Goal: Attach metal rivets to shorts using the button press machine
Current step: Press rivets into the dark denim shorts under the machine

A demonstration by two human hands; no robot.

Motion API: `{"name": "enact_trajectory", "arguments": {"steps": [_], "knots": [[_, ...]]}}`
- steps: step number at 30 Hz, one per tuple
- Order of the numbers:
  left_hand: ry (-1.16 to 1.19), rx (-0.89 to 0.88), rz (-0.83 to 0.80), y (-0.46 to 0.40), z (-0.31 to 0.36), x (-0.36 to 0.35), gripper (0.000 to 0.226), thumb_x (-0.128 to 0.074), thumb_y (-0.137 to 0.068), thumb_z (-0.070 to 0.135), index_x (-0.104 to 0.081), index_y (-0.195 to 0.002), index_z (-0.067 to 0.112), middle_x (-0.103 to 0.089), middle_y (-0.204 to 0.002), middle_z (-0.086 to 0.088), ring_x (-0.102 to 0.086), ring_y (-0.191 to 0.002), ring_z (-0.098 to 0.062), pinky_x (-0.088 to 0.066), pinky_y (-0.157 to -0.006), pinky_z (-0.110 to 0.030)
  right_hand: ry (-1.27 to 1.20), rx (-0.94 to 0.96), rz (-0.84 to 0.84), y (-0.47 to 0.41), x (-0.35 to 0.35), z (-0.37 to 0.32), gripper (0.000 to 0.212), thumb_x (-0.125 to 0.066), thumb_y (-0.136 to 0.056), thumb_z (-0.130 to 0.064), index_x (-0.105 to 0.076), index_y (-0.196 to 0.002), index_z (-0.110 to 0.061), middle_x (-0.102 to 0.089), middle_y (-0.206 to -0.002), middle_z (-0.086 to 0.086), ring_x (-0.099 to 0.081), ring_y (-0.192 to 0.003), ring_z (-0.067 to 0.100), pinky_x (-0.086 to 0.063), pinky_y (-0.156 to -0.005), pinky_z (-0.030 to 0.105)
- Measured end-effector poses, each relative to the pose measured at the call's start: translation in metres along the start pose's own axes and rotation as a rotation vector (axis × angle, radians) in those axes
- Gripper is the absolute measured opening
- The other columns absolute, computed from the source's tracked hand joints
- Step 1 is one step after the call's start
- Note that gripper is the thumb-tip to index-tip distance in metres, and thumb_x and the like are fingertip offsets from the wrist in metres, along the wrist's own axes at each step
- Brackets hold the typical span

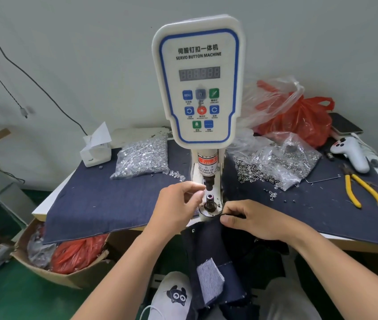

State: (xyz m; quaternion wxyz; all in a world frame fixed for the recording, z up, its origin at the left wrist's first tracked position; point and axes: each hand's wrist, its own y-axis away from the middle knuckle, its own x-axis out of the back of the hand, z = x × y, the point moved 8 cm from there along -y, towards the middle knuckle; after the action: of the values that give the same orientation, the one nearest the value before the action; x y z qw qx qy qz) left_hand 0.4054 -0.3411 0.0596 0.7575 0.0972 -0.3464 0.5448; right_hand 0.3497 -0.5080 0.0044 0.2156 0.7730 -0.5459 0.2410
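At the centre of the frame the left hand [178, 202] reaches to the press [198, 88], thumb and fingertips pinched together at its die [210, 200] (whether on a rivet I cannot tell). Just right of it, the right hand [257, 219] pinches the top edge of the dark shorts [208, 245], which hang below the desk [105, 199] edge toward the lower centre.

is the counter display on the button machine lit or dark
Dark: the display on the button machine shows only faint grey unlit digit segments, no glowing numbers.
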Motion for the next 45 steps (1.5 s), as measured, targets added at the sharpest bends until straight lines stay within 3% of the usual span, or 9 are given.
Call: {"name": "enact_trajectory", "arguments": {"steps": [3, 10, 14, 17, 20, 25, 34, 40, 45], "knots": [[0.095, -0.014, 0.024, 0.028, -0.007, 0.000, 0.012, -0.067, -0.101, 0.024, -0.076, -0.095, 0.030, -0.076, -0.088, 0.016, -0.071, -0.085, -0.002, -0.054, -0.079, -0.018, -0.057, -0.012, -0.029, 0.005, 0.001, -0.003, 0.025, -0.060, -0.103, -0.038, -0.056, -0.082, -0.023, -0.051, -0.074, -0.015, -0.044, -0.070, 0.005, -0.037, -0.069, 0.020], [-0.078, -0.161, -0.320, 0.064, -0.007, -0.023, 0.027, -0.076, -0.089, 0.054, -0.058, -0.109, 0.053, -0.061, -0.112, 0.025, -0.049, -0.117, -0.004, -0.041, -0.097, -0.022, -0.046, 0.096, -0.040, 0.022, 0.010, -0.032, 0.004, -0.069, -0.097, -0.035, -0.072, -0.096, -0.033, -0.059, -0.114, -0.014, -0.053, -0.113, 0.010, -0.039, -0.101, 0.032], [0.161, -0.053, -0.398, 0.064, -0.008, -0.019, 0.025, -0.077, -0.085, 0.054, -0.058, -0.097, 0.045, -0.058, -0.109, 0.020, -0.053, -0.103, 0.005, -0.037, -0.089, -0.008, -0.069, 0.137, -0.043, 0.031, 0.013, -0.045, 0.007, -0.067, -0.097, -0.036, -0.070, -0.092, -0.040, -0.061, -0.099, -0.011, -0.056, -0.101, 0.014, -0.043, -0.098, 0.036], [0.372, -0.029, -0.482, 0.066, 0.000, -0.023, 0.017, -0.073, -0.092, 0.046, -0.061, -0.093, 0.033, -0.061, -0.102, 0.010, -0.058, -0.095, -0.007, -0.044, -0.092, -0.025, -0.208, 0.136, -0.028, 0.036, 0.019, -0.050, 0.010, -0.067, -0.098, -0.033, -0.071, -0.092, -0.026, -0.058, -0.090, -0.008, -0.055, -0.088, 0.016, -0.044, -0.085, 0.029], [0.085, -0.060, -0.526, 0.061, -0.006, -0.028, 0.023, -0.063, -0.090, 0.059, -0.063, -0.096, 0.037, -0.060, -0.104, 0.020, -0.055, -0.105, 0.000, -0.044, -0.102, -0.034, -0.279, 0.149, -0.019, 0.038, 0.020, -0.053, 0.013, -0.067, -0.096, -0.027, -0.068, -0.087, -0.020, -0.057, -0.083, -0.007, -0.051, -0.080, 0.012, -0.040, -0.075, 0.023], [0.223, -0.034, -0.492, 0.050, -0.012, -0.021, 0.009, -0.065, -0.096, 0.040, -0.062, -0.090, 0.034, -0.066, -0.092, 0.019, -0.060, -0.086, 0.002, -0.046, -0.080, -0.017, -0.276, 0.008, -0.029, 0.034, 0.012, -0.032, 0.024, -0.062, -0.091, -0.030, -0.060, -0.087, -0.006, -0.051, -0.081, 0.001, -0.045, -0.077, 0.013, -0.036, -0.074, 0.031], [0.501, 0.183, -0.235, 0.017, -0.035, -0.027, 0.010, -0.054, -0.083, 0.030, -0.061, -0.076, 0.032, -0.064, -0.072, 0.010, -0.055, -0.065, -0.006, -0.044, -0.059, -0.019, -0.296, -0.132, 0.176, 0.008, 0.026, -0.011, 0.031, -0.057, -0.101, -0.035, -0.054, -0.072, -0.025, -0.038, -0.073, 0.000, -0.034, -0.071, 0.015, -0.027, -0.070, 0.036], [0.514, 0.272, -0.182, 0.003, -0.050, -0.033, 0.018, -0.050, -0.076, 0.023, -0.064, -0.066, 0.030, -0.064, -0.070, 0.011, -0.054, -0.063, -0.003, -0.041, -0.056, -0.015, -0.379, -0.152, 0.198, -0.004, 0.027, -0.006, 0.042, -0.055, -0.087, -0.046, -0.038, -0.076, -0.009, -0.035, -0.077, 0.003, -0.035, -0.074, 0.017, -0.027, -0.073, 0.037], [0.633, 0.298, -0.195, 0.003, -0.059, -0.041, 0.016, -0.054, -0.076, 0.023, -0.068, -0.070, 0.028, -0.066, -0.074, 0.004, -0.056, -0.069, -0.010, -0.043, -0.065, -0.029, -0.390, -0.163, 0.206, -0.007, 0.027, -0.001, 0.042, -0.055, -0.082, -0.050, -0.034, -0.075, -0.014, -0.032, -0.079, 0.004, -0.031, -0.076, 0.018, -0.025, -0.073, 0.039]]}}
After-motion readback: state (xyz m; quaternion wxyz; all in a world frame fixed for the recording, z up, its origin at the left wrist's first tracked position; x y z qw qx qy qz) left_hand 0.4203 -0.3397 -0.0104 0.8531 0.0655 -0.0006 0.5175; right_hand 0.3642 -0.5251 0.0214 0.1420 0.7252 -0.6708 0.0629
